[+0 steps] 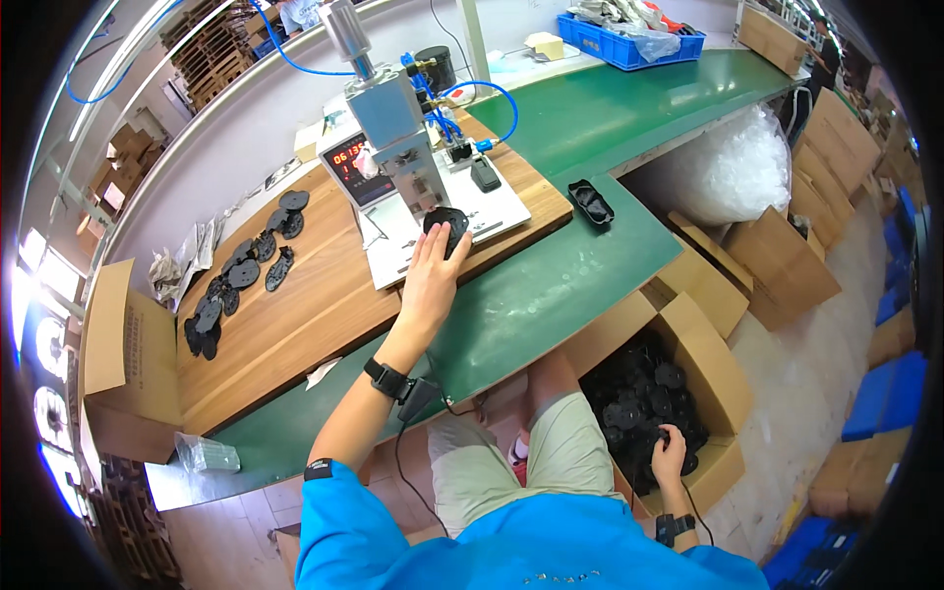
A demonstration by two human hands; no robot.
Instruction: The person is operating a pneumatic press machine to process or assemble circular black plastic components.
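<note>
My left hand [429, 280] reaches up to the bench press [393, 128], fingers stretched forward and thumb apart, holding a round black plastic part [445, 220] under the press head. The part sits at the front of the white base plate [509, 208]; its underside is hidden. Low on the right, my right hand [670, 454] is inside an open cardboard box [723, 403] full of black plastic parts [629, 405]. Its fingers are curled and pinch a dark part at the edge of the pile.
Several black parts [243, 273] lie in a row on the wooden board [305, 295]. A black tray-shaped piece [591, 203] rests on the green table [551, 285]. An open carton [133, 364] stands at the left, a blue crate [629, 44] at the back. Cables run from both wrists.
</note>
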